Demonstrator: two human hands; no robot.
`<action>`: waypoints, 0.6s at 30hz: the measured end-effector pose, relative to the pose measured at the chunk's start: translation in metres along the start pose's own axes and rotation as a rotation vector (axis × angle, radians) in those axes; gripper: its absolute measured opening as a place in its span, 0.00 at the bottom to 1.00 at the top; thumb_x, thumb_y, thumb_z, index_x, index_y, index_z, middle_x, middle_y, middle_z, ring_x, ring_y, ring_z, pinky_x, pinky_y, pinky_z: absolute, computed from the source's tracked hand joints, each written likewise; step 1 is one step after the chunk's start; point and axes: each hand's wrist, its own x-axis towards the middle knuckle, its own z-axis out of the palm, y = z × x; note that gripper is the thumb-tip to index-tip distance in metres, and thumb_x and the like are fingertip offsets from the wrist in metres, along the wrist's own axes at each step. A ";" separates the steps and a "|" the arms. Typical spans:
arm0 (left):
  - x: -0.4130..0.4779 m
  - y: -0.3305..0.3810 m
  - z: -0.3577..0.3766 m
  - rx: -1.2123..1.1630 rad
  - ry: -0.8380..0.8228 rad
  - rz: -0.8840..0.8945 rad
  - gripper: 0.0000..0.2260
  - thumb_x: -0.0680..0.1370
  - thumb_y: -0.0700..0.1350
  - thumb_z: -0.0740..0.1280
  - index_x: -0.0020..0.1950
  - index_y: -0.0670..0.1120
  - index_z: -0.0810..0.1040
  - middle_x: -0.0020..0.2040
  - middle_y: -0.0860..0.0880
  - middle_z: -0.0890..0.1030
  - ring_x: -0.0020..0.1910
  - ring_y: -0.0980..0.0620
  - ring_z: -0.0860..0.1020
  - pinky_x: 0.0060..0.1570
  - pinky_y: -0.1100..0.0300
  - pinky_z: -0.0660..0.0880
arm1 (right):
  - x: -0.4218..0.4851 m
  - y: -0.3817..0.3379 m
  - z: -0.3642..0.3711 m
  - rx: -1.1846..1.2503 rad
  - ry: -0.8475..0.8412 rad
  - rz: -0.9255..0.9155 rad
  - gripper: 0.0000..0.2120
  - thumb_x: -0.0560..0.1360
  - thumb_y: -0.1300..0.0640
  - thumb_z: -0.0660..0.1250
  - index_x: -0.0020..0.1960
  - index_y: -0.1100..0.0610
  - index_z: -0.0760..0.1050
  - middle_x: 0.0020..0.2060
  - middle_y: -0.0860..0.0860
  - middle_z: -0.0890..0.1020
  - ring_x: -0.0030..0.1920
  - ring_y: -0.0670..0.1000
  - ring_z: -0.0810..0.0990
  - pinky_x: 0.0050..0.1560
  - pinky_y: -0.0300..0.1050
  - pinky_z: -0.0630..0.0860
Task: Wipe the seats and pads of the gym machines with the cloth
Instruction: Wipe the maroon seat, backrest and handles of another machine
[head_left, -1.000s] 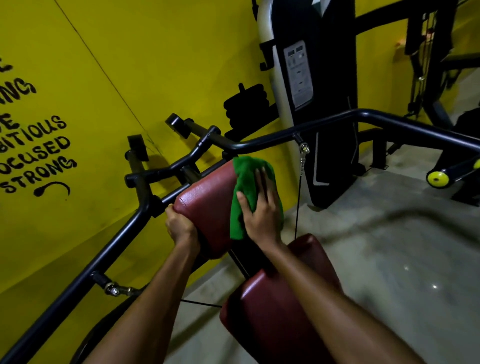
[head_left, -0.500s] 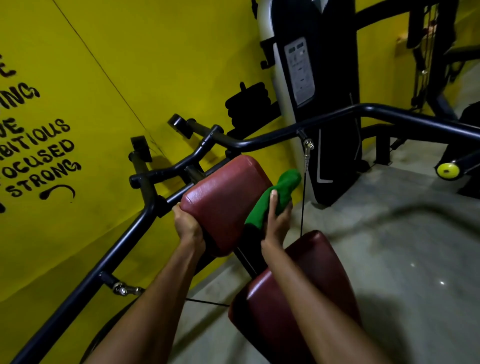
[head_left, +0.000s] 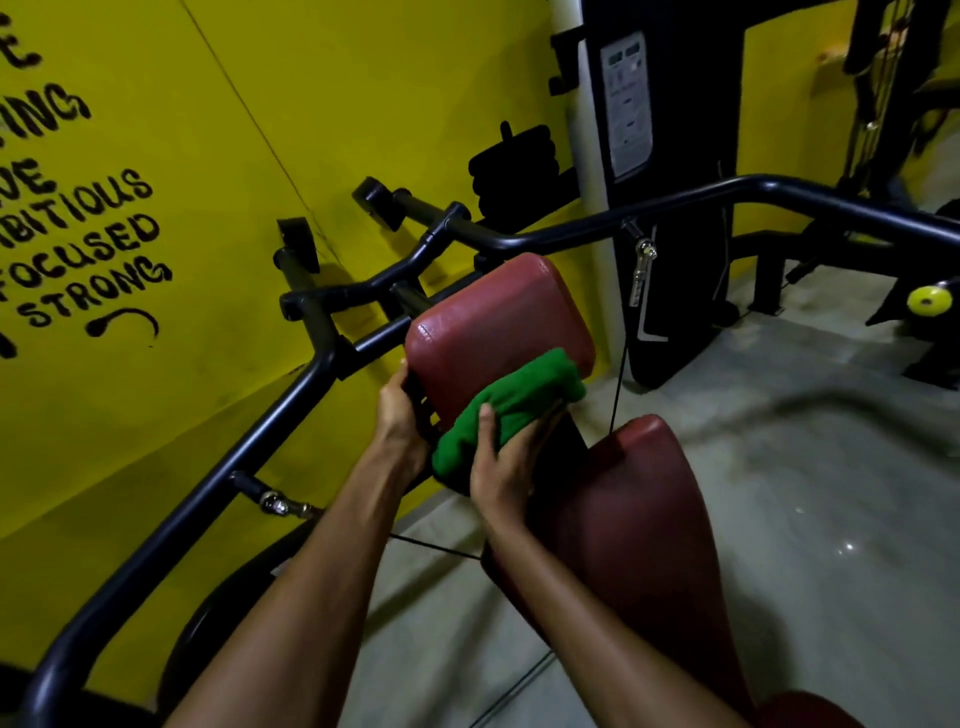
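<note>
- Right hand (head_left: 501, 462) clamped on the bunched green cloth (head_left: 506, 402), thumb over the top, fingers under; cloth pressed against the near lower part of the upper pad (head_left: 493, 322).
- Left hand (head_left: 400, 415) closed on the pad's left edge, bracing it; fingers wrap behind, out of sight.
- Change: a second ago the cloth lay flat on the pad's right face; half a second ago it had slid off to the pad's right edge, rolled up; now it is back across the lower front, running diagonally from lower left to the right corner.
- Left hand's hold on the edge is unchanged across the three views.
- Reading: the strokes are working round the pad, side first, then lower face. Upper face shows a sheen, but whether it is wiped I cannot tell.
- Seat (head_left: 639, 519), near and right of the pad, lies under the right forearm, untouched by the cloth at this point.
- Black frame bar (head_left: 727, 192) arcs over the far side; yellow wall (head_left: 260, 130) to the left.
- Judgement: this pad nearly done; seat likely next.
</note>
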 end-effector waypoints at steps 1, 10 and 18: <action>-0.004 0.001 -0.002 -0.016 -0.016 -0.024 0.15 0.83 0.55 0.57 0.51 0.51 0.81 0.42 0.52 0.81 0.41 0.54 0.76 0.37 0.61 0.72 | -0.013 0.011 -0.004 -0.098 -0.112 -0.023 0.49 0.77 0.29 0.59 0.79 0.68 0.57 0.80 0.62 0.58 0.80 0.57 0.56 0.78 0.36 0.49; -0.024 0.003 -0.014 -0.241 -0.092 -0.066 0.18 0.84 0.46 0.53 0.51 0.41 0.81 0.43 0.44 0.86 0.40 0.50 0.86 0.39 0.60 0.81 | 0.054 -0.038 -0.009 -0.835 -0.314 -1.062 0.47 0.72 0.36 0.68 0.83 0.56 0.56 0.82 0.59 0.55 0.82 0.62 0.51 0.80 0.62 0.52; -0.029 -0.003 -0.011 -0.320 -0.088 -0.084 0.26 0.83 0.61 0.53 0.69 0.45 0.77 0.60 0.43 0.83 0.61 0.44 0.79 0.70 0.48 0.70 | 0.104 -0.136 0.049 -0.982 -0.375 -1.120 0.22 0.68 0.37 0.72 0.53 0.53 0.82 0.43 0.54 0.84 0.46 0.61 0.81 0.45 0.50 0.74</action>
